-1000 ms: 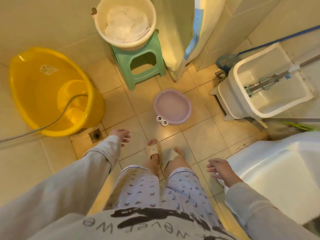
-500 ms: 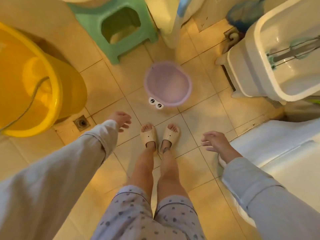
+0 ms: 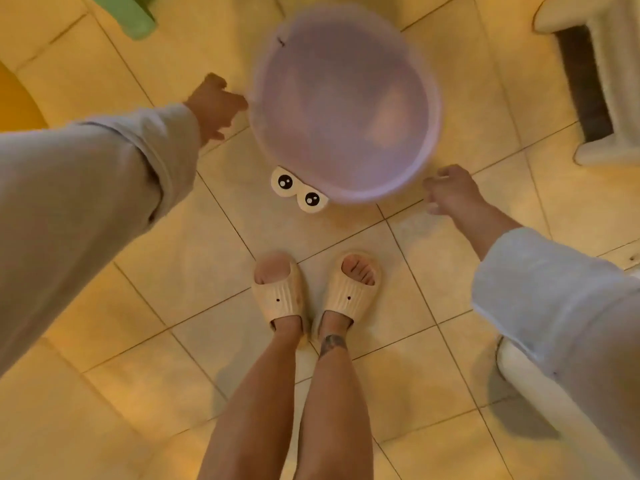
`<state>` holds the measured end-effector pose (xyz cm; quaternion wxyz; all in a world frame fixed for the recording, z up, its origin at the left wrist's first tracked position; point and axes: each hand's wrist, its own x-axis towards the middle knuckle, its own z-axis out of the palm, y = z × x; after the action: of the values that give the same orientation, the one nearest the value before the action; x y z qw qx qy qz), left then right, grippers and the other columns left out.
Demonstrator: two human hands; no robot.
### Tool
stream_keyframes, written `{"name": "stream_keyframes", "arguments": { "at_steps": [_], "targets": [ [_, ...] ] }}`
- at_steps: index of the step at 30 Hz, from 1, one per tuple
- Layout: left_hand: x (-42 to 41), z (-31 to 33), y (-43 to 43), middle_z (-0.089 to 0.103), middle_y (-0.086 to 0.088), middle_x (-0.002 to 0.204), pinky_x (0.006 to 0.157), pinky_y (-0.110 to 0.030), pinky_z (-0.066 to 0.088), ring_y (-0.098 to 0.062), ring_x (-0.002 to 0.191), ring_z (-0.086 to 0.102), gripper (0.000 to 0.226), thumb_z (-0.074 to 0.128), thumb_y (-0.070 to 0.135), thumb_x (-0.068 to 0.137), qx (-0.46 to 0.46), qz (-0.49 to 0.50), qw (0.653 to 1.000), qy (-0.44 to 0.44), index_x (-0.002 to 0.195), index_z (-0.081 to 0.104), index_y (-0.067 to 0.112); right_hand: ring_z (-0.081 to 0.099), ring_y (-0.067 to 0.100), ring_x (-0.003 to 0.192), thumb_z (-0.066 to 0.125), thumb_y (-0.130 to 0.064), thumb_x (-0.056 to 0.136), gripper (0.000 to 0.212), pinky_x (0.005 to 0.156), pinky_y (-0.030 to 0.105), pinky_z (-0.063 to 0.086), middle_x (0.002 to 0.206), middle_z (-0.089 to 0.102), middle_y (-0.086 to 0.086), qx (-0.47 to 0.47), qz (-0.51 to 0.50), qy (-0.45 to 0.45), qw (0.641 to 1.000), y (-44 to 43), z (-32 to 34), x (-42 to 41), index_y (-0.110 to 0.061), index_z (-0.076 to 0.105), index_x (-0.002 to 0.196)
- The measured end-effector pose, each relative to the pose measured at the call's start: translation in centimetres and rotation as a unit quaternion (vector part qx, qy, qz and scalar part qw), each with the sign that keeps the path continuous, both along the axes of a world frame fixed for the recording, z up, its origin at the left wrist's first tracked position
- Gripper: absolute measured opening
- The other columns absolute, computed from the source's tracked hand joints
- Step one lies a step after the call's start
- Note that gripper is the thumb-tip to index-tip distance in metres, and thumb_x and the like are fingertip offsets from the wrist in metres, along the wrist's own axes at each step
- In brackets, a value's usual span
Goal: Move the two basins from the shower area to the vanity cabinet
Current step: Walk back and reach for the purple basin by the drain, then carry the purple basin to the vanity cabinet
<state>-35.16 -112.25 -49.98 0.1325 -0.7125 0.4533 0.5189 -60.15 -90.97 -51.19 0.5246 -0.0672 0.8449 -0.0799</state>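
Basin first: the round lilac plastic basin with two cartoon eyes on its near rim [image 3: 346, 105] sits on the beige tiled floor [image 3: 214, 271], ahead of my feet in their cream ribbed slippers [image 3: 278, 289], and it lies between my two hands. From my left hand [image 3: 216, 107] it is directly to the right; my fingertips there reach the rim's left edge and look to be touching it or within a hair of it, though blur stops me from being sure. That hand is loosely open, fingers extended toward the rim, closed on nothing. From my right hand [image 3: 450, 190] the basin lies up and to the left; those fingers are curled and slightly spread, just beside the lower right part of the rim but apart from it, gripping nothing.

So the left hand is the nearer one, and I judge the lift turns on this: the hands sit on roughly opposite sides of a near-circular bowl, so there is no long axis to line up with, only the rim to catch. The right hand needs to close the small gap before both can take hold.

Beyond my left hand a corner of a green plastic stool [image 3: 124, 12] shows, and a yellow tub's edge [image 3: 14, 102] lies to its left. Beyond my right hand stands a white ribbed plastic unit [image 3: 609, 91]. No second basin is in sight here, and no vanity cabinet either.
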Motion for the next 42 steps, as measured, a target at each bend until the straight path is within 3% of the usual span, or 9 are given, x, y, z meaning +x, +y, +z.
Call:
{"name": "stream_keyframes", "arguments": {
  "at_steps": [5, 12, 15, 18, 23, 28, 34, 38, 42],
  "targets": [
    [-1.4, -5.3, -1.6, 0.038, -0.011, 0.148, 0.096, -0.041, 0.042, -0.026, 0.120, 0.046, 0.070, 0.056, 0.025, 0.086, 0.006, 0.031, 0.999, 0.009, 0.146, 0.023, 0.010, 0.061, 0.028, 0.107, 0.058, -0.028, 0.089, 0.058, 0.091, 0.044, 0.053, 0.130, 0.056, 0.016, -0.033, -0.090, 0.009, 0.995, -1.2, -6.0, -1.2, -0.006, 0.037, 0.138],
    [-1.6, -3.2, -0.2, 0.051, -0.003, 0.113, 0.092, -0.038, 0.047, -0.027, 0.096, 0.054, 0.028, 0.046, 0.017, 0.089, 0.062, 0.095, 0.992, 0.059, 0.117, 0.051, 0.015, 0.061, 0.029, 0.108, 0.062, -0.006, 0.087, 0.040, 0.082, 0.040, 0.054, 0.128, 0.059, 0.018, -0.049, -0.201, -0.030, 0.978, -0.4, -3.5, -1.0, -0.002, 0.053, 0.125],
    [0.0, 2.1, 1.6, 0.052, -0.003, 0.102, 0.091, -0.040, 0.047, -0.025, 0.082, 0.055, 0.014, 0.045, 0.016, 0.090, 0.086, 0.111, 0.988, 0.058, 0.103, 0.050, 0.016, 0.059, 0.031, 0.115, 0.061, -0.005, 0.087, 0.039, 0.080, 0.039, 0.053, 0.128, 0.060, 0.016, -0.037, -0.196, -0.042, 0.979, 1.0, 2.1, -0.5, -0.002, 0.054, 0.125],
    [2.4, 9.9, 5.1, 0.053, -0.005, 0.094, 0.069, -0.033, 0.049, -0.020, 0.067, 0.053, 0.013, 0.045, 0.014, 0.089, 0.065, 0.149, 0.986, 0.039, 0.098, 0.053, 0.015, 0.058, 0.031, 0.117, 0.060, -0.004, 0.087, 0.038, 0.085, 0.040, 0.051, 0.129, 0.059, 0.015, -0.027, -0.181, -0.050, 0.982, 2.9, 9.8, 0.4, -0.003, 0.054, 0.125],
    [5.9, 23.1, 12.1, 0.053, -0.002, 0.077, 0.055, -0.028, 0.046, -0.018, 0.062, 0.052, 0.019, 0.050, 0.011, 0.085, 0.042, 0.224, 0.974, -0.006, 0.103, 0.045, 0.015, 0.060, 0.025, 0.101, 0.062, -0.005, 0.085, 0.037, 0.082, 0.038, 0.051, 0.124, 0.062, 0.014, -0.019, -0.165, -0.055, 0.985, 6.5, 23.3, 2.0, -0.006, 0.056, 0.121],
    [8.3, 33.4, 17.0, 0.054, -0.004, 0.073, 0.054, -0.030, 0.047, -0.020, 0.065, 0.053, 0.014, 0.054, 0.006, 0.085, 0.055, 0.272, 0.961, 0.007, 0.094, 0.045, 0.012, 0.056, 0.022, 0.092, 0.060, 0.000, 0.084, 0.038, 0.059, 0.029, 0.047, 0.106, 0.062, 0.014, -0.039, -0.181, -0.050, 0.981, 9.2, 35.1, 3.3, 0.000, 0.055, 0.122],
    [9.3, 43.0, 17.9, 0.054, -0.008, 0.072, 0.049, -0.030, 0.052, -0.027, 0.075, 0.056, 0.011, 0.057, 0.005, 0.086, 0.031, 0.295, 0.954, 0.039, 0.079, 0.049, 0.009, 0.057, 0.027, 0.092, 0.058, 0.004, 0.084, 0.037, 0.065, 0.033, 0.051, 0.104, 0.062, 0.015, -0.102, -0.234, -0.059, 0.965, 12.5, 44.7, 4.5, 0.002, 0.056, 0.122],
    [8.8, 48.2, 17.2, 0.060, -0.012, 0.082, 0.069, -0.040, 0.054, -0.031, 0.087, 0.058, 0.014, 0.060, 0.007, 0.083, 0.007, 0.276, 0.958, 0.078, 0.073, 0.052, 0.013, 0.058, 0.028, 0.091, 0.059, 0.001, 0.085, 0.039, 0.075, 0.037, 0.052, 0.104, 0.064, 0.016, -0.165, -0.245, -0.061, 0.953, 13.9, 49.1, 4.1, 0.000, 0.058, 0.124],
    [8.0, 49.4, 16.1, 0.059, -0.012, 0.080, 0.061, -0.037, 0.053, -0.025, 0.069, 0.058, 0.018, 0.059, 0.005, 0.084, 0.001, 0.262, 0.960, 0.098, 0.071, 0.052, 0.014, 0.059, 0.029, 0.094, 0.060, -0.002, 0.085, 0.038, 0.082, 0.041, 0.051, 0.106, 0.065, 0.017, -0.202, -0.250, -0.061, 0.945, 13.8, 50.9, 3.5, -0.002, 0.059, 0.123]
  ]
}}
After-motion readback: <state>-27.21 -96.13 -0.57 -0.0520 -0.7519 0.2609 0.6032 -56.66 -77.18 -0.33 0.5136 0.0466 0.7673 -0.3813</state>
